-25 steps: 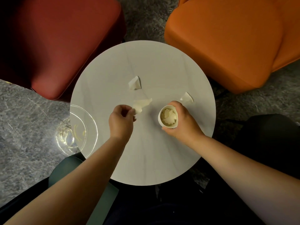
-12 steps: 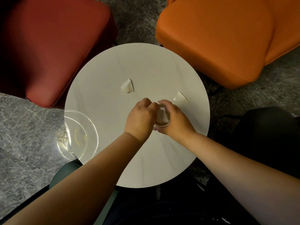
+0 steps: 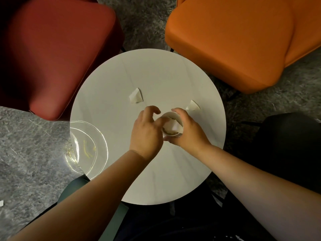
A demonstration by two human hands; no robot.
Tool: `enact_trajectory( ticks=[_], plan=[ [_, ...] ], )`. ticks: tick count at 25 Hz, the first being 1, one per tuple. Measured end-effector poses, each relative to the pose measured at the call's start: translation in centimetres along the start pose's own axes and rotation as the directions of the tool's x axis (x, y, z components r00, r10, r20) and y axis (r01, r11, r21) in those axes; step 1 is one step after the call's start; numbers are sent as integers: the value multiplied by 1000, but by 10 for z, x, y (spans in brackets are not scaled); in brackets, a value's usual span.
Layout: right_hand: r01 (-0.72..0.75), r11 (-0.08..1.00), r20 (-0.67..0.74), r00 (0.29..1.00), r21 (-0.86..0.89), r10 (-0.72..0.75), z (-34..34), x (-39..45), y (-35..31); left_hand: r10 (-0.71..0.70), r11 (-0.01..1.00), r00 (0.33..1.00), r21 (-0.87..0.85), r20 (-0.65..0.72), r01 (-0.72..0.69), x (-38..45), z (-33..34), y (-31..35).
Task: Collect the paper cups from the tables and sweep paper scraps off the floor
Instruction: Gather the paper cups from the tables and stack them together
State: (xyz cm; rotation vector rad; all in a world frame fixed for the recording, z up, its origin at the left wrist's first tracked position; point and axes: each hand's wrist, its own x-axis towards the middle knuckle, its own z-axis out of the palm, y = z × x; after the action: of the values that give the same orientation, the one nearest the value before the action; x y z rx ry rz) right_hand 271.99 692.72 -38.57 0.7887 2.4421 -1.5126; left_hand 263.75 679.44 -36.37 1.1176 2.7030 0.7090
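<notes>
A white paper cup (image 3: 172, 125) stands near the middle of the round white table (image 3: 121, 80), with paper scraps inside it. My right hand (image 3: 189, 131) is wrapped around the cup from the right. My left hand (image 3: 147, 131) is at the cup's left rim, fingers spread, thumb touching the scraps in the cup. Two torn paper scraps lie on the table: one scrap (image 3: 136, 98) beyond my left hand, another scrap (image 3: 192, 106) just past the cup to the right.
A red chair (image 3: 52, 54) stands at the far left and an orange chair (image 3: 243, 40) at the far right. A clear glass dish (image 3: 86, 148) overhangs the table's left edge. A dark seat (image 3: 291, 145) is on the right. A paper scrap (image 3: 1, 203) lies on the grey floor.
My left hand carried a paper scrap from the table to the cup and dropped it in; its fingers have now opened above the rim. The right hand kept hold of the cup.
</notes>
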Motion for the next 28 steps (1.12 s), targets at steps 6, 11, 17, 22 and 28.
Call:
enact_trajectory(
  ticks=[6,11,17,22,28],
  plan=[
    [-5,1000,-10,1000,1,5,-2,-1,2,-530,800,848,-349,-27,489,27,2,-57],
    [-20,999,-2,1000,45,20,-7,4,2,-625,744,772,-215,112,633,68,30,-106],
    [-29,996,-4,1000,81,29,-12,9,2,-675,708,724,-151,140,690,92,61,-119],
    [-28,996,9,1000,80,27,-16,10,3,-640,720,739,-173,210,672,87,50,-106],
    [-10,998,-16,1000,60,11,-21,13,6,-428,598,894,-701,132,390,62,2,-6]
  ],
)
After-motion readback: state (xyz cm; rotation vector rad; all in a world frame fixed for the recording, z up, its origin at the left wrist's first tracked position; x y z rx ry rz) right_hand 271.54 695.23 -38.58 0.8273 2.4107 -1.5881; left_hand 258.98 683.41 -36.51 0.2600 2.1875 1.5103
